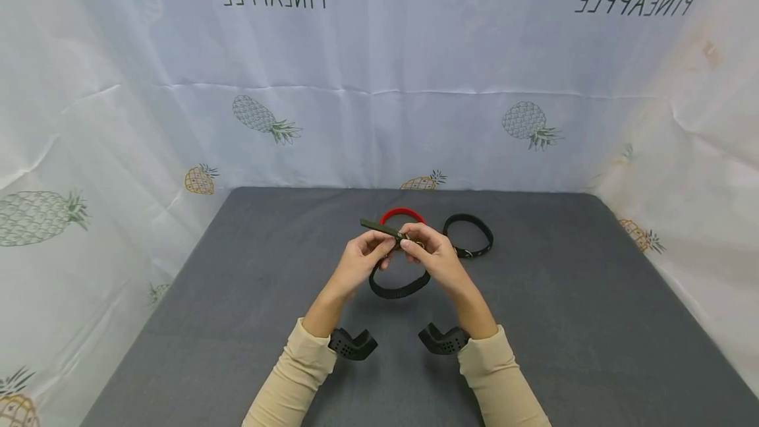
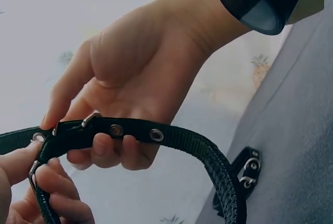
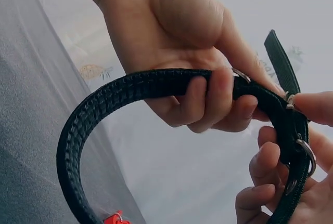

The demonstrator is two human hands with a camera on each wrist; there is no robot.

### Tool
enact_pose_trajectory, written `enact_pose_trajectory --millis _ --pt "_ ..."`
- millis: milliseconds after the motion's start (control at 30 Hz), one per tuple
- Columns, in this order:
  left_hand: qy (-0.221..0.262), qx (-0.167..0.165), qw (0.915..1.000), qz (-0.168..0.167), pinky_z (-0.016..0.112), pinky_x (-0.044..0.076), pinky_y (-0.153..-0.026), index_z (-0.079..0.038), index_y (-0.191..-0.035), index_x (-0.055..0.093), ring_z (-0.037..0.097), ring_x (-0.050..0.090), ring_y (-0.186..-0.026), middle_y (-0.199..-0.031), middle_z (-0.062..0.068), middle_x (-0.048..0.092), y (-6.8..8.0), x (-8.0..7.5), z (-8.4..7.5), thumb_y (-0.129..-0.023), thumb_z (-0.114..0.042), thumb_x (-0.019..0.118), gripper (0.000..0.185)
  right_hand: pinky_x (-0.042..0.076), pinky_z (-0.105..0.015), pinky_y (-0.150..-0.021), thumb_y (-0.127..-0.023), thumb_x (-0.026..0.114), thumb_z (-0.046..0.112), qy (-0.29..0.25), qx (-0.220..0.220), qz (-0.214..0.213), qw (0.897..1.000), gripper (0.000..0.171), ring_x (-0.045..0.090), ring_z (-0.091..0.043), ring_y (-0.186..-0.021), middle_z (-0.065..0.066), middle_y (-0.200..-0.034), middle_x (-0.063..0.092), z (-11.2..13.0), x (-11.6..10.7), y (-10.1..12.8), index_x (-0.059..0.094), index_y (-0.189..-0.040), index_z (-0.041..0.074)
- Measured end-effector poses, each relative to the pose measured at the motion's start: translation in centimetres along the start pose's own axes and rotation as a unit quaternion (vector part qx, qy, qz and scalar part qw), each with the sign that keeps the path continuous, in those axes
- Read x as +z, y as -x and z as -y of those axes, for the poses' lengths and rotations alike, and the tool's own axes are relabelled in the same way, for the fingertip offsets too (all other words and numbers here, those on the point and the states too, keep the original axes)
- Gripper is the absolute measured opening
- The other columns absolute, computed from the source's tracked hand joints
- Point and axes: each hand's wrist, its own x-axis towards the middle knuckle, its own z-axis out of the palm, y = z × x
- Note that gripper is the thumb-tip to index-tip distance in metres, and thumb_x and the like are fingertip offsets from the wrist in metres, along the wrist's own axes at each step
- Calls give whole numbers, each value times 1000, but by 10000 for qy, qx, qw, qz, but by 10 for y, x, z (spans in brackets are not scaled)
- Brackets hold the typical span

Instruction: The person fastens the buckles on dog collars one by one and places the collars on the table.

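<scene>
Both hands hold a dark dog collar above the table, its loop hanging down toward me. My left hand pinches it near the free strap end, which sticks out to the upper left. With thumb and fingers, my right hand grips it beside the buckle. Metal eyelets and a buckle show in the left wrist view. A metal ring hangs on the strap in the right wrist view. Fingers partly hide the fastening, so I cannot tell whether the prong sits in a hole.
A red collar lies just behind the hands on the grey table. Right of it lies a black collar with metal fittings. A pineapple-print curtain surrounds the back and sides. Black wrist cameras sit under both wrists.
</scene>
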Motion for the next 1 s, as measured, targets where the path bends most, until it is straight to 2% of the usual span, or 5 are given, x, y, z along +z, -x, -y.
enact_pose_trajectory --millis 100,300,700,1000 --pt "177 -89 9998 39 19 41 -60 0 -110 57 3 47 -60 -81 -9 57 0 0 2 -100 -16 53 19 45 -20 -67 -99 51 10 -40 -54 -31 10000 27 48 -5 -71 11 -92 56 1 2 -1 52 -118 -10" --pt "327 -101 9994 86 19 39 -60 -11 -97 54 3 44 -58 -79 -7 54 0 2 3 -100 -14 53 5 44 -20 -67 -100 50 10 -110 -46 -61 9999 27 48 -5 -70 9 -88 53 0 7 -1 51 -118 -11" --pt "356 -154 9992 32 19 37 -60 -15 -90 52 4 43 -56 -73 -8 51 -1 2 4 -99 -14 54 9 45 -21 -66 -100 50 9 -84 -105 -109 9998 27 49 -6 -69 9 -88 54 2 9 -1 51 -118 -11" --pt "280 -163 9994 114 21 38 -61 -14 -90 51 4 43 -58 -71 -9 50 0 1 3 -99 -14 54 9 45 -20 -66 -99 52 8 -216 -210 -67 9995 30 49 -6 -70 12 -93 57 0 6 0 50 -119 -13"
